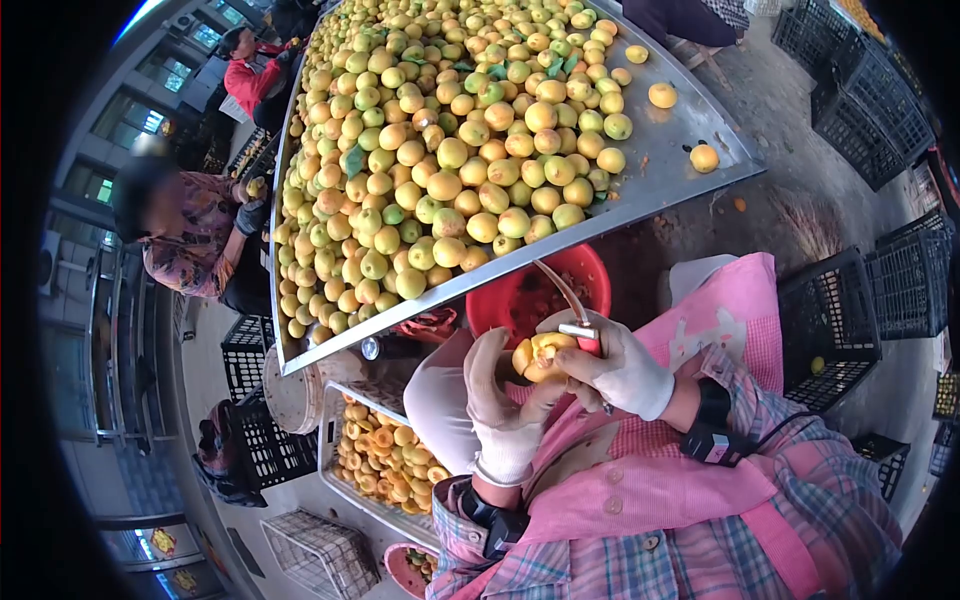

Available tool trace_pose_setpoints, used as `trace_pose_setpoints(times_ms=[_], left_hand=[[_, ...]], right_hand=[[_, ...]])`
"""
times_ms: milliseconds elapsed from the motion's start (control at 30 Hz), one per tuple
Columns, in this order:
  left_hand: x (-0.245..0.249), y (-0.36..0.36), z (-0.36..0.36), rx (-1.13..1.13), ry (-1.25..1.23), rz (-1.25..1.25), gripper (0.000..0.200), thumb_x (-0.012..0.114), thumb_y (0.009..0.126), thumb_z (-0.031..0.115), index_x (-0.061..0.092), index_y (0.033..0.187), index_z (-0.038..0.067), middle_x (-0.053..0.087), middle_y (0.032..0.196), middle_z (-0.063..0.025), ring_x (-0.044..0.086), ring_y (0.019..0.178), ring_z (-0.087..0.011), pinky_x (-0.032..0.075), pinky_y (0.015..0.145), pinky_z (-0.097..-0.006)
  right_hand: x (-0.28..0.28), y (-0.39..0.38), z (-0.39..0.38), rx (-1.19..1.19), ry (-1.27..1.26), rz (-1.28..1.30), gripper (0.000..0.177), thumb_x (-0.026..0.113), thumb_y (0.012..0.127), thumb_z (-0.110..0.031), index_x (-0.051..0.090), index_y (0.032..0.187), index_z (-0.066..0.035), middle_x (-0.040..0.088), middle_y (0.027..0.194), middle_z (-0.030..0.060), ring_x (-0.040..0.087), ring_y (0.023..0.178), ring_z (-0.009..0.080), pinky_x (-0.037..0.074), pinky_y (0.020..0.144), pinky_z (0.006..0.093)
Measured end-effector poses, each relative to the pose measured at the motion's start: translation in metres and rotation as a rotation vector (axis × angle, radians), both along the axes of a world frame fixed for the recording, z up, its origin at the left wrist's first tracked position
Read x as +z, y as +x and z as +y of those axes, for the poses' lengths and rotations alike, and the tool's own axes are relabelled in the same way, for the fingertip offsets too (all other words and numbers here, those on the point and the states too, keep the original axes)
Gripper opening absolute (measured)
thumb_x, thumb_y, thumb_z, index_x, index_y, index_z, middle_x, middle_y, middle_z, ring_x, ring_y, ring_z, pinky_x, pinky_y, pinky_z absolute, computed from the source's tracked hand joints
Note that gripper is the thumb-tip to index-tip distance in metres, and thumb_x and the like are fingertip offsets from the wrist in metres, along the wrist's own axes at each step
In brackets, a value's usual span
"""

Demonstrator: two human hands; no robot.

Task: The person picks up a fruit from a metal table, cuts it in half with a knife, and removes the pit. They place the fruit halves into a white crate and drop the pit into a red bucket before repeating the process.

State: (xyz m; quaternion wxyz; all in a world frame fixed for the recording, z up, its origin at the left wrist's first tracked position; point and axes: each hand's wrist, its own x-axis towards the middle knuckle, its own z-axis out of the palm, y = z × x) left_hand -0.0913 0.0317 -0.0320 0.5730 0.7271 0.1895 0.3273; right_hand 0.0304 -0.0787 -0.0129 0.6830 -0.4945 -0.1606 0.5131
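In front of my lap, my left hand (508,410), in a pale glove, curls around the near-left side of a split apricot (541,356). My right hand (625,370), gloved too, grips a knife (588,340) with a red handle. Its curved blade (562,287) points up and away from the fruit. The right thumb presses against the apricot's open flesh. Below and beyond the hands is a red bucket (590,268) with dark scraps inside. Whether a pit remains in the fruit cannot be made out.
A metal table (665,200) heaped with whole apricots (450,150) fills the space ahead. At my left stands a white crate (327,430) of halved apricots (385,455). Black crates (825,325) line the right. Two people (205,235) (258,75) sit along the table's left side.
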Motion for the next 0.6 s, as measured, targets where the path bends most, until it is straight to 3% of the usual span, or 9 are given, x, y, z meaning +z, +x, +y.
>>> trace_pose_setpoints(times_ms=[67, 133, 200, 233, 300, 533, 600], left_hand=[[-0.004, -0.001, 0.006, 0.065, 0.481, 0.085, 0.060, 0.082, 0.073, 0.016, 0.050, 0.123, 0.004, 0.055, 0.120, -0.0145, 0.060, 0.102, -0.0293, 0.050, 0.088, -0.0370], [-0.003, 0.001, 0.003, 0.053, 0.413, 0.126, 0.057, 0.082, 0.070, 0.013, 0.054, 0.119, 0.006, 0.057, 0.119, -0.0140, 0.059, 0.107, -0.0309, 0.050, 0.090, -0.0384], [-0.004, 0.005, 0.001, 0.066, 0.279, 0.154, 0.053, 0.082, 0.071, 0.011, 0.056, 0.116, 0.005, 0.059, 0.117, -0.0131, 0.059, 0.107, -0.0300, 0.049, 0.091, -0.0378], [-0.004, 0.007, 0.001, 0.073, 0.306, 0.147, 0.052, 0.081, 0.071, 0.010, 0.057, 0.117, 0.006, 0.061, 0.116, -0.0127, 0.060, 0.106, -0.0299, 0.050, 0.090, -0.0373], [0.001, 0.009, 0.000, 0.056, 0.313, 0.156, 0.052, 0.081, 0.071, 0.009, 0.058, 0.118, 0.006, 0.061, 0.117, -0.0134, 0.061, 0.106, -0.0298, 0.051, 0.089, -0.0367], [-0.011, 0.011, -0.005, 0.157, 0.430, 0.079, 0.050, 0.080, 0.072, 0.005, 0.060, 0.118, 0.006, 0.060, 0.121, -0.0159, 0.063, 0.105, -0.0302, 0.054, 0.086, -0.0354], [-0.009, 0.012, -0.003, 0.152, 0.416, 0.090, 0.049, 0.079, 0.072, 0.004, 0.060, 0.117, 0.005, 0.060, 0.120, -0.0158, 0.064, 0.103, -0.0299, 0.054, 0.085, -0.0355]], right_hand=[[-0.002, 0.000, -0.001, -0.009, -0.020, -0.067, 0.027, 0.059, 0.094, -0.014, 0.054, 0.120, -0.008, 0.060, 0.083, 0.0016, 0.053, 0.055, 0.0049, 0.042, 0.046, 0.0206], [-0.012, 0.001, 0.001, -0.014, -0.038, -0.138, 0.029, 0.060, 0.092, -0.014, 0.053, 0.120, -0.007, 0.062, 0.087, 0.0041, 0.058, 0.059, 0.0092, 0.047, 0.050, 0.0246], [-0.028, 0.001, 0.007, -0.200, 0.115, -0.786, 0.033, 0.062, 0.089, -0.013, 0.051, 0.119, -0.004, 0.063, 0.096, 0.0102, 0.067, 0.077, 0.0242, 0.053, 0.065, 0.0339], [-0.029, 0.002, 0.006, -0.201, 0.117, -0.789, 0.033, 0.062, 0.089, -0.013, 0.051, 0.119, -0.004, 0.063, 0.096, 0.0102, 0.067, 0.077, 0.0242, 0.053, 0.065, 0.0339], [-0.029, 0.003, 0.005, -0.178, 0.083, -0.794, 0.032, 0.063, 0.088, -0.013, 0.051, 0.115, -0.003, 0.061, 0.103, 0.0145, 0.064, 0.091, 0.0355, 0.052, 0.078, 0.0391], [-0.022, 0.007, 0.008, -0.165, 0.043, -0.844, 0.028, 0.063, 0.089, -0.016, 0.050, 0.109, -0.003, 0.061, 0.102, 0.0157, 0.064, 0.090, 0.0369, 0.052, 0.072, 0.0399], [-0.020, 0.007, 0.007, -0.126, -0.003, -0.738, 0.026, 0.062, 0.090, -0.017, 0.050, 0.108, -0.003, 0.061, 0.101, 0.0158, 0.064, 0.088, 0.0375, 0.051, 0.069, 0.0403]])
